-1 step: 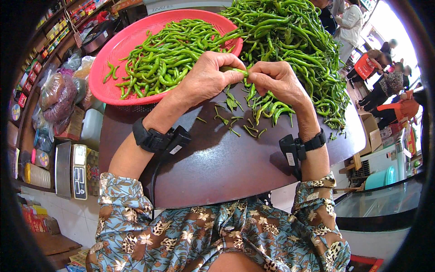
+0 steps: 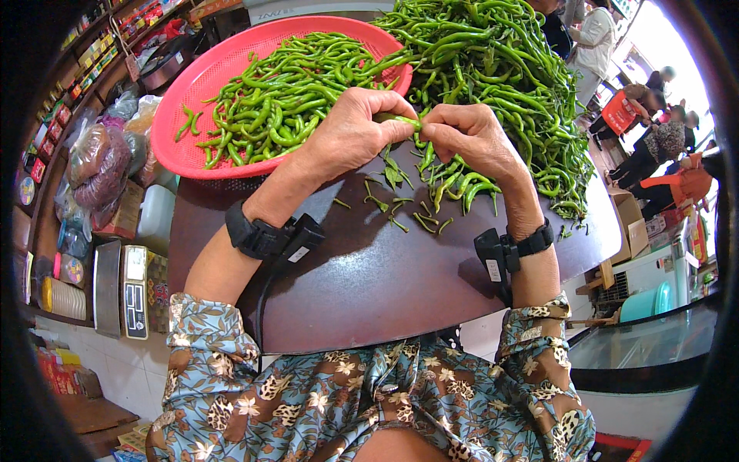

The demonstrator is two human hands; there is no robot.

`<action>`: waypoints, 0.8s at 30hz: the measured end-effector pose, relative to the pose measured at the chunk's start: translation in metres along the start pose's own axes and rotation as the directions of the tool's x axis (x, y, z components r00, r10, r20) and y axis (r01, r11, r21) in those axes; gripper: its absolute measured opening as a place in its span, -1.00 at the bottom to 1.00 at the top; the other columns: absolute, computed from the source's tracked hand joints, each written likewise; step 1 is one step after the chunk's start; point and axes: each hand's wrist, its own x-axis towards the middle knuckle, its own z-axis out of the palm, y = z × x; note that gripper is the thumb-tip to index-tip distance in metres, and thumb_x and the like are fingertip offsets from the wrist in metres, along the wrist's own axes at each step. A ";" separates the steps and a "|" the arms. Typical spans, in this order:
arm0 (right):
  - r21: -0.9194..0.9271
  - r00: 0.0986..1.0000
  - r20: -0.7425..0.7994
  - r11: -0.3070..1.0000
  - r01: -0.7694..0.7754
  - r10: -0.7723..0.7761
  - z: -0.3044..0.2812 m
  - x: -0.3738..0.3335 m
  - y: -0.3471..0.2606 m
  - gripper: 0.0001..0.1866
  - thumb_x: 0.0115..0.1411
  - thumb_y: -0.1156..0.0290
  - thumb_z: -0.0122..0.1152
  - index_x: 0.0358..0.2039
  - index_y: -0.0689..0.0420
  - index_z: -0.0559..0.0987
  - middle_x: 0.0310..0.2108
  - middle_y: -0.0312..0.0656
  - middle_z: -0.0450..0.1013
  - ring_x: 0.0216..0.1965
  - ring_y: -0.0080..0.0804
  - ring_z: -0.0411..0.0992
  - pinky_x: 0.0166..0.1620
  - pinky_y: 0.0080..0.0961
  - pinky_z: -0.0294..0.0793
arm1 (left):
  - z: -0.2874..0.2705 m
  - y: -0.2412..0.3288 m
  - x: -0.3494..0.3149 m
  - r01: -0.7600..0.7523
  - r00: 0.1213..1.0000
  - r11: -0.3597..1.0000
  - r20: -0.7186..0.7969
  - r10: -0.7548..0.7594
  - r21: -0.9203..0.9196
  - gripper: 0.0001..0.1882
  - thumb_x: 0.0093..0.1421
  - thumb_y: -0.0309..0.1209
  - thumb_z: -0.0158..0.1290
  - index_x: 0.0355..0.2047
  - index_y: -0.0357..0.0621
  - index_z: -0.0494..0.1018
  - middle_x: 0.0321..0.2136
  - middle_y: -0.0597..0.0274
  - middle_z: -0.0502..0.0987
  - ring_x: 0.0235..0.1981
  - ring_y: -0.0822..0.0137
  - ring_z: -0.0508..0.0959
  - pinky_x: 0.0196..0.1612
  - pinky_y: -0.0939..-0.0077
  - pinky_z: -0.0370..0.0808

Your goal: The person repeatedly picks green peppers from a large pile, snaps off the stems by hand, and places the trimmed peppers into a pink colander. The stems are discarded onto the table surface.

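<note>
Between my hands is a green chili pepper (image 2: 402,119). My left hand (image 2: 356,129) is closed around its body, thumb and fingers wrapped over most of it. The thumb and forefinger of my right hand (image 2: 471,137) pinch it at the stem end. Behind my left hand, a pink plastic basket (image 2: 175,127) holds many loose green chili peppers (image 2: 281,100). A tall heap of green chili peppers (image 2: 493,69), mixed with stems and leaves, rises beyond my right hand. Snapped-off stems (image 2: 400,217) and a few leaves lie scattered just below my hands.
The dark brown table (image 2: 354,269) carries the basket and heap. At the left stand a scale (image 2: 136,292), plastic bags (image 2: 100,158) and stocked shelves. A glass-topped case (image 2: 647,346) and a cardboard box (image 2: 630,223) are at the right, with several people (image 2: 654,146) farther off.
</note>
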 end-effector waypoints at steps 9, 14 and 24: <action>-0.074 0.999 -0.017 0.997 0.030 -0.031 0.002 -0.001 -0.007 -0.78 0.11 0.37 0.03 -0.56 0.25 0.49 -0.71 -0.38 0.30 -0.66 -0.68 0.25 -0.58 -0.68 0.24 | 0.004 -0.002 0.001 -0.114 0.992 0.988 -0.048 0.119 0.107 -0.88 0.05 -0.51 0.06 -0.37 -0.26 0.49 -0.56 0.45 0.45 -0.51 0.66 0.37 -0.44 0.75 0.35; -0.062 0.999 -0.037 0.998 0.031 -0.033 0.002 -0.001 -0.008 -0.77 0.12 0.36 0.03 -0.55 0.26 0.49 -0.71 -0.37 0.29 -0.66 -0.68 0.24 -0.58 -0.67 0.24 | 0.004 -0.002 0.001 -0.115 0.991 0.988 -0.058 0.121 0.102 -0.88 0.05 -0.50 0.07 -0.37 -0.26 0.50 -0.57 0.45 0.46 -0.53 0.66 0.38 -0.46 0.76 0.35; -0.057 0.999 -0.029 0.998 0.014 -0.016 0.003 -0.002 -0.010 -0.78 0.11 0.37 0.03 -0.54 0.27 0.49 -0.73 -0.38 0.27 -0.66 -0.68 0.23 -0.58 -0.66 0.22 | 0.008 -0.002 0.000 -0.099 0.991 0.992 -0.086 0.106 0.079 -0.89 0.03 -0.51 0.08 -0.40 -0.26 0.50 -0.58 0.46 0.45 -0.57 0.69 0.37 -0.52 0.77 0.33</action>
